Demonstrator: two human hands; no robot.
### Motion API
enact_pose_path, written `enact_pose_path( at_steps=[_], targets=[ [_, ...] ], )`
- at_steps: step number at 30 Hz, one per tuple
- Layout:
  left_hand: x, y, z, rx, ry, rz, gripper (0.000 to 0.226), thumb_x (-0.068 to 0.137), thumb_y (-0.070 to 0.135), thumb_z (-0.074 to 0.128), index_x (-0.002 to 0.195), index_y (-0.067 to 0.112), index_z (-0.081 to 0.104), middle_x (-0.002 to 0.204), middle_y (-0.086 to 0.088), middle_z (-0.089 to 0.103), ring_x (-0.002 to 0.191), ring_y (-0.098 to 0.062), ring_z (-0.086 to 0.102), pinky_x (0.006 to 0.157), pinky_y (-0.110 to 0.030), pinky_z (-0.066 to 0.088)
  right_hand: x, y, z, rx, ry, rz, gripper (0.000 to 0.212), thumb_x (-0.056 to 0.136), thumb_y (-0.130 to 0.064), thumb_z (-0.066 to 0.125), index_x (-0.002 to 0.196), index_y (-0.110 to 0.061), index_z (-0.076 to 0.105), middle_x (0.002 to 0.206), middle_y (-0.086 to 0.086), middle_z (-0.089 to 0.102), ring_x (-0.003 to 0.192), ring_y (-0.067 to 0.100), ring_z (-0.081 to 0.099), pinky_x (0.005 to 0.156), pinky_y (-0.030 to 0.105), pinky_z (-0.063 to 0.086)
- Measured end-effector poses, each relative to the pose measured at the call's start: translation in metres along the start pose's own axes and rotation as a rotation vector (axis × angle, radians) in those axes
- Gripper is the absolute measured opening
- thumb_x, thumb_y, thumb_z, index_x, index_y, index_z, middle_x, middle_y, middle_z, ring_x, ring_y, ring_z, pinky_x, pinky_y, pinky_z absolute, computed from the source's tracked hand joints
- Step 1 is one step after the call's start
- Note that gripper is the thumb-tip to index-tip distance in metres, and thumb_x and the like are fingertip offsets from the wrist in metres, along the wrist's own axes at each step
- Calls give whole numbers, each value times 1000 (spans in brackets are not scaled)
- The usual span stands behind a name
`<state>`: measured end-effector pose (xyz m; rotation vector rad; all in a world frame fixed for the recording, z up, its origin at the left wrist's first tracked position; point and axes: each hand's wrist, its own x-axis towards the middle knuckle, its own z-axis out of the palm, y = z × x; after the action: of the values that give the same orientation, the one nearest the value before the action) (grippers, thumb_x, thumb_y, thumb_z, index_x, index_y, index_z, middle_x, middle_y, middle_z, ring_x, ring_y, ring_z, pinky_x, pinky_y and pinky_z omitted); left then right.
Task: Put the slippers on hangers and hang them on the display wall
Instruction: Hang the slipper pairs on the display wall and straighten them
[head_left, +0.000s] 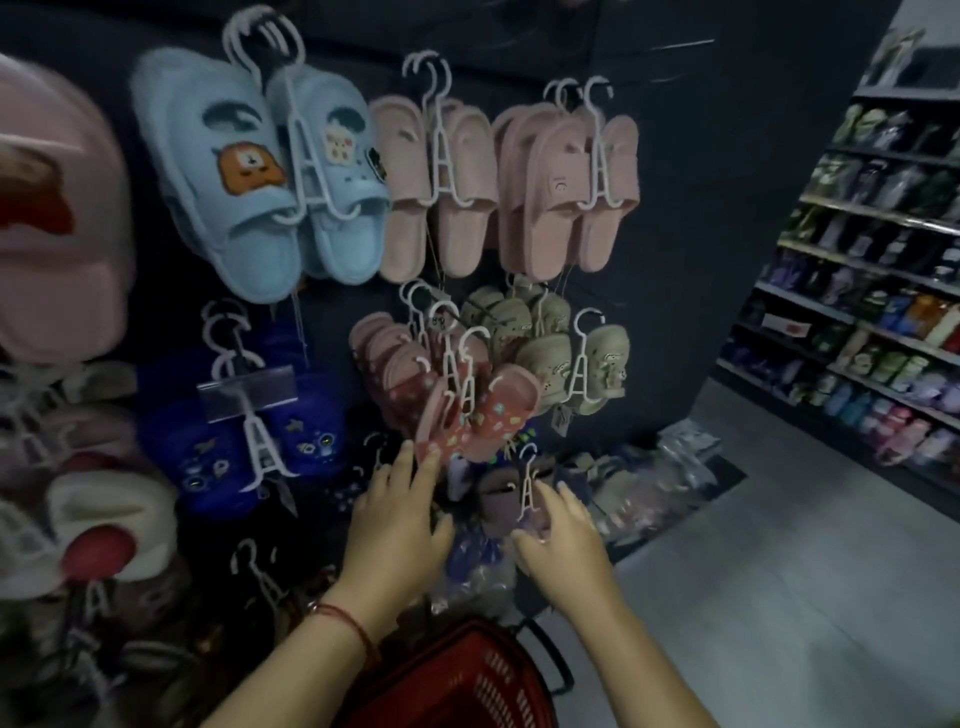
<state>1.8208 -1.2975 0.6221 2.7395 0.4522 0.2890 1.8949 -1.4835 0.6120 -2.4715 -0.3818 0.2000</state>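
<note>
Left hand (397, 525), fingers straight, touching red patterned slippers (478, 415) low on display wall (675, 218); right hand (563, 540), loosely spread, at blurred mauve slipper (501, 499) on white hanger (527, 491) just below; grip unclear.

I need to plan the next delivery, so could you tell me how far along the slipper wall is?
Done: blue slippers, pink slippers and several other pairs hang on the wall. In hand: the left hand touches the red slippers; the right hand holds a dark pair on a hanger. Left: bagged stock on the floor.
</note>
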Motion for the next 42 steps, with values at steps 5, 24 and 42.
enact_pose_path(
  at_steps=[5,24,42],
  targets=[
    [5,-2,0,-38,-9,68,73,101,43,48,160,32,7,169,1,-6,146,-25,31,109,-36,40,22,-19,5,11,-9,-40,70,96,-44,57,157,-36,23,167,-9,11,153,17,15,119,47,30],
    [82,-7,35,-65,-37,97,83,98,41,53,159,31,-2,165,-3,11,122,-23,55,94,-39,53,125,-51,19,21,83,-45,63,96,-32,58,153,-23,34,164,2,22,151,24,20,121,41,27],
    [150,32,108,162,240,-402,46,72,29,80,115,17,67,96,-12,67,76,-33,63,60,-36,50,275,26,18,-56,-44,-550,45,90,-39,62,129,-18,56,118,9,64,103,30,61,83,43,53]
  ],
)
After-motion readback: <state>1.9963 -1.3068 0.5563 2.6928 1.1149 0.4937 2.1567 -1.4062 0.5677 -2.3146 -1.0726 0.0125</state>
